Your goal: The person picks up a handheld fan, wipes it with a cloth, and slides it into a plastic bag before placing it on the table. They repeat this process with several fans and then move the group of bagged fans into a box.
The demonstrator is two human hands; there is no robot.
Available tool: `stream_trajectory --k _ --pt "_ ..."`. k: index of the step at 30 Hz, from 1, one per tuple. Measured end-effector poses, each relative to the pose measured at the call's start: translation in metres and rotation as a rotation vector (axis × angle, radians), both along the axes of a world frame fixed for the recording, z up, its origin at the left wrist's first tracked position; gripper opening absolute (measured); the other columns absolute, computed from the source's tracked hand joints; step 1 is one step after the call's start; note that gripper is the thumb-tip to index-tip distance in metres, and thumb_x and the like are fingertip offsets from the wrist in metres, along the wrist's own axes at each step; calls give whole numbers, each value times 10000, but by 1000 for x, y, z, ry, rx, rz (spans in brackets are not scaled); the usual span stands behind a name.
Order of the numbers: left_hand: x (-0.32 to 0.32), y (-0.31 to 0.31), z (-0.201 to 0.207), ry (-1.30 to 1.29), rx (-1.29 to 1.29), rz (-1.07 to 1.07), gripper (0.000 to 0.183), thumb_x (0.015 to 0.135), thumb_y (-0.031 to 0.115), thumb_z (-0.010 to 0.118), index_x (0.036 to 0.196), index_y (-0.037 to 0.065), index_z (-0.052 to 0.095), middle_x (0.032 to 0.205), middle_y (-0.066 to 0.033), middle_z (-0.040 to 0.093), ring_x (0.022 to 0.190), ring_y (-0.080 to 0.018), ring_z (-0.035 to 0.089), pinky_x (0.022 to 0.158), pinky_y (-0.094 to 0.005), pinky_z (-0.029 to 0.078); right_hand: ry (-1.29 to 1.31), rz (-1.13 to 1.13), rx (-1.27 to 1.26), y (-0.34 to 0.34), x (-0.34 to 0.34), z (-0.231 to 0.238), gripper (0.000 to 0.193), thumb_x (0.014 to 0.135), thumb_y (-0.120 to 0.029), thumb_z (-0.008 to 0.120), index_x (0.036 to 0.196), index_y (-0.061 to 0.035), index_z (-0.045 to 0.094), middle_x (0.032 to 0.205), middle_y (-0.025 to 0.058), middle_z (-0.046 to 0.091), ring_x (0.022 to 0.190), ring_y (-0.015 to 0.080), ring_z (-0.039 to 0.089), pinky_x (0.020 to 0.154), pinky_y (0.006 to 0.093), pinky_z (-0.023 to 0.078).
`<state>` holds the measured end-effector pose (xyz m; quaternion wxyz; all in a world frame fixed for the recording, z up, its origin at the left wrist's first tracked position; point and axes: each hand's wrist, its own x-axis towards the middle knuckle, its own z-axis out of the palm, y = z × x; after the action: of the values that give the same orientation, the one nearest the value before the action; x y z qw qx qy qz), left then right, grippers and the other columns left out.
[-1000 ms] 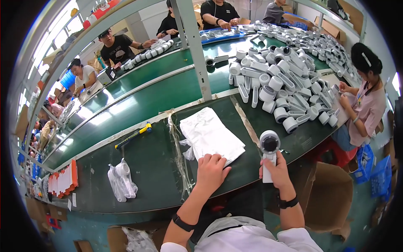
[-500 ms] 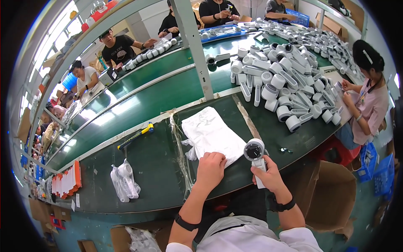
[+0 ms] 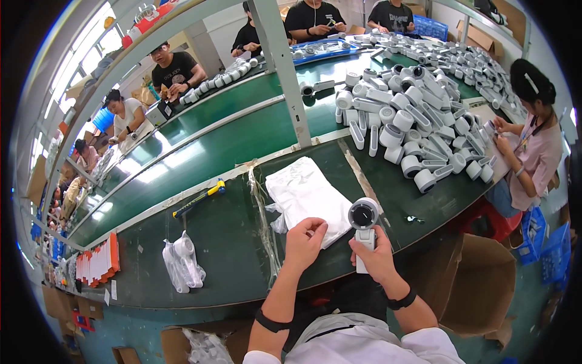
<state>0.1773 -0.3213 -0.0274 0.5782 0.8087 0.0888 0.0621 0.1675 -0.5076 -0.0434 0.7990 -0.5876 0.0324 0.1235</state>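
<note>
My right hand (image 3: 377,253) is wrapped round the handle of a light grey handheld fan (image 3: 364,213), whose round head with its dark inside points upward. Left of it, my left hand (image 3: 305,241) rests at the near edge of a pile of thin white plastic bags (image 3: 309,191). Thumb and forefinger there are bent together over the bags; whether a bag is between them I cannot make out. Further left, one more such fan lies wrapped in a clear bag (image 3: 183,264) on the dark green table (image 3: 227,249).
A big heap of fans (image 3: 403,118) covers the back right. A hammer (image 3: 200,197) and a row of orange-and-white cartons (image 3: 98,259) lie to the left. An open cardboard box (image 3: 476,282) stands right of me. Co-workers sit around, one close at the right (image 3: 533,145).
The fan in my right hand has shifted slightly left and turned more upright. My left hand has turned a little, its thumb and forefinger showing closer together over the bags.
</note>
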Motion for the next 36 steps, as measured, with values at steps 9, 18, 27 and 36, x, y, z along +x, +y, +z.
stream_trajectory --k 9,18,27,36 --pt "-8 -7 -6 -49 -190 -83 215 887 194 688 989 4 699 801 -35 699 594 -62 545 564 -232 454 -114 -137 33 41 14 13 443 795 -26 730 1128 17 441 868 76 632 627 114 602 549 252 497" --pt "-19 -7 0 -431 603 -175 308 686 149 818 948 46 691 943 -90 653 840 -262 612 730 -338 507 -197 -277 25 24 18 4 377 805 32 642 1125 -15 448 829 67 608 584 133 597 518 270 508" --pt "-3 -7 -15 -376 714 -187 113 777 135 728 848 57 688 845 -86 666 798 -306 591 706 -410 479 -133 -215 -20 5 5 -4 361 839 -4 650 1136 -26 445 837 62 600 575 130 596 507 272 503" --pt "-6 -7 -7 -103 84 -41 147 902 106 651 987 -8 689 816 -70 689 680 -109 605 636 -255 482 -151 -165 14 23 5 -4 380 812 -2 698 1099 -14 449 840 69 624 599 126 604 541 264 511"
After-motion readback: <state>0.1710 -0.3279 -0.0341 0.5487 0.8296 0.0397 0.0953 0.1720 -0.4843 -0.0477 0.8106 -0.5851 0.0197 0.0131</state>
